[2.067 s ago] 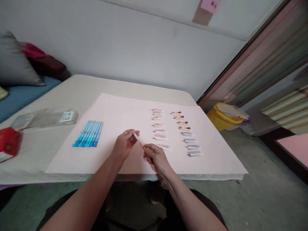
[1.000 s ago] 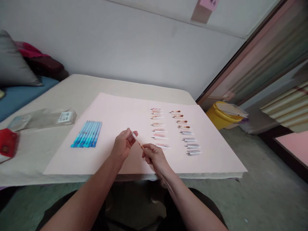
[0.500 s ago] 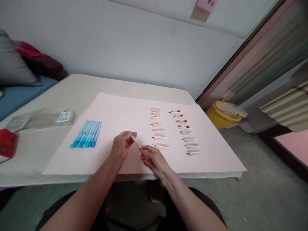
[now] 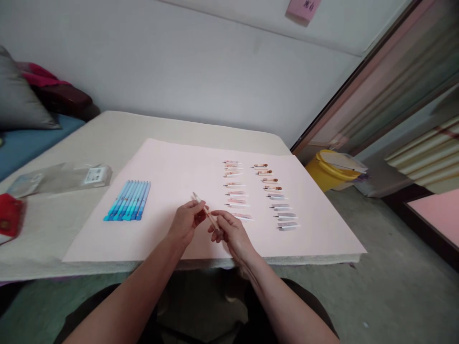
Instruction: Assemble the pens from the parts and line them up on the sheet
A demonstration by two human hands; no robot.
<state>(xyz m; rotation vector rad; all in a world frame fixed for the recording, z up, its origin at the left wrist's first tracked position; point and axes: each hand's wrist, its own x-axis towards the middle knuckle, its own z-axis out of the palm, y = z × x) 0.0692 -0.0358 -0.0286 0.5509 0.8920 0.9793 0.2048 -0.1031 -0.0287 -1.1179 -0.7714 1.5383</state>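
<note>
Pinching together in the head view, left grip (image 4: 183, 220) and right grip (image 4: 232, 231) clasp a pale pen (image 4: 212, 218) slanted between them, presumably for control! Blue pens (image 4: 128, 200) lie bunched to their left, pen parts (image 4: 236, 193) in rows rightward, apparently keeping sets distinct.

table (image 4: 201, 135): pink sheet (image 4: 172, 167), plastic packaging (image 4: 71, 177), red object (image 4: 10, 216) | sheet: blue pens (image 4: 128, 200), pen parts (image 4: 235, 193)
</note>
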